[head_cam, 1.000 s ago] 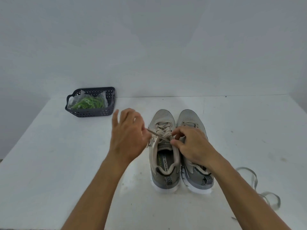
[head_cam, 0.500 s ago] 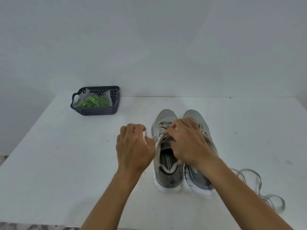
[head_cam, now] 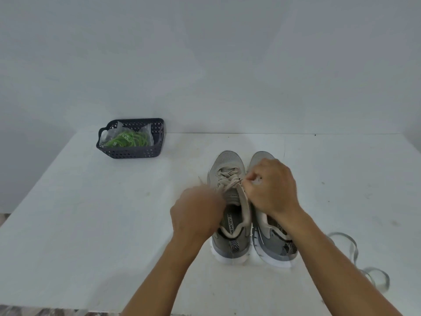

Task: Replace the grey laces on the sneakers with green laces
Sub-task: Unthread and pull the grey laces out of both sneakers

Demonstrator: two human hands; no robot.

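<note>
**Both Hands at the Laces of the Left-Hand Sneaker**

Right hand (head_cam: 272, 185) reached over the right-hand sneaker (head_cam: 271, 242) and pinched a strand of the grey lace (head_cam: 230, 182) between curled fingertips, at the inner edge of the left-hand sneaker (head_cam: 229, 201). That lace was threaded across the upper eyelets, just beside and to the left of the pinching grip, with one strand drawn taut toward it.

The left hand (head_cam: 197, 213) was blurred; it sat low against the outer side of the same sneaker, its back to the camera and its fingers hidden beneath, so whether its grip held a strand could not be told. A faint streak of lace showed just above it.

The two sneakers stood side by side, touching, toes pointing away from the person, on the white counter (head_cam: 91, 224). The right-hand sneaker, partly covered by the right wrist, showed no lacing in the part that was visible. A loose grey lace (head_cam: 355, 252) lay in loops on the counter to the right of the pair, beside the right forearm and apart from both hands.

The green laces (head_cam: 129, 140) lay inside a clear plastic bag (head_cam: 109, 136) in a dark perforated basket (head_cam: 134, 152) at the far left of the counter, near the wall and well apart from both hands and from the sneakers.
</note>
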